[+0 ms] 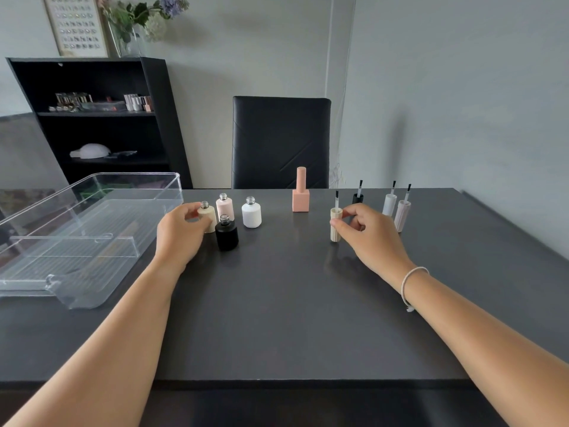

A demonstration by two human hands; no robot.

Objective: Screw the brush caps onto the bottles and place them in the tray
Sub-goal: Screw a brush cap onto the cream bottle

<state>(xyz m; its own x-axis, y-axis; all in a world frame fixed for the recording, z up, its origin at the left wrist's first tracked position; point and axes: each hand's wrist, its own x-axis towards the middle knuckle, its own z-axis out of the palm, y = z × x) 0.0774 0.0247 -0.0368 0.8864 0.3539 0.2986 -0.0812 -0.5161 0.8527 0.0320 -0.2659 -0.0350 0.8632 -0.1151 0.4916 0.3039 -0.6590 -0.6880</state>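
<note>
Table (292, 318): dark, matte, filling the near and middle scene; everything in the task stands on it.
Chair (280, 140): black, pushed up to the far edge of the table, centre.
Shelf unit (92, 124): black, far left against the wall, with small items on its shelves.
Tray (92, 223): clear plastic, on the left of the table, with a ribbed floor and clear dividers inside; no bottle stands in it.
Left hand (181, 232): fingers wrapped round the cream bottle, gripping it just right of the tray.
Right hand (366, 232): thumb and fingertips pinching the cream brush cap near its top; a thin white bracelet (411, 286) sits on the wrist.
Peach bottle (300, 192): square, capped already, upright, far centre, well apart from both groups.
White bottle (251, 212): uncapped, upright, rightmost of the left group.
Black bottle (227, 233): uncapped, upright, nearest of the left group, just beside the cream bottle.
Pink bottle (224, 206): uncapped, upright, behind the black one.
Cream bottle (208, 217): uncapped, upright on the table, held in the left hand.
Cream brush cap (336, 224): ribbed, standing on the table with brush pointing up, in the right hand's pinch.
Pale pink brush cap (402, 215): brush up, right of the right hand.
White brush cap (389, 204): brush up, just behind the pale pink one.
Black brush cap (357, 198): brush up, far side of the right hand, partly hidden.
</note>
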